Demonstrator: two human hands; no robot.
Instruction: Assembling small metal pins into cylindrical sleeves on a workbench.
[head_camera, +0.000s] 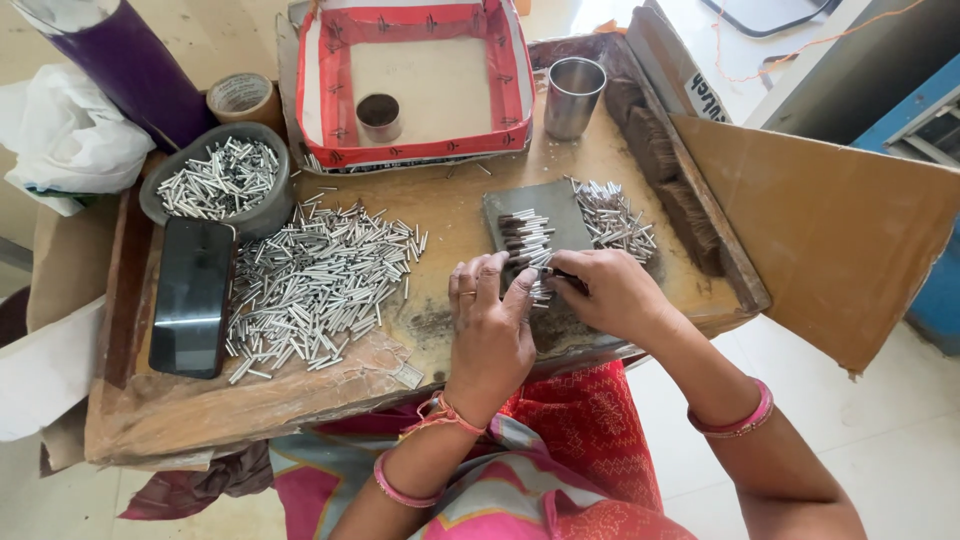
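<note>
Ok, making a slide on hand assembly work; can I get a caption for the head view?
Both hands, left and right, handle small metal tubes on a grey slab.

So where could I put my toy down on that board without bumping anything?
The bare strip of board between the loose tube pile and the grey slab, or the edge below the phone. It is crowded where the left hand and right hand work.
</note>
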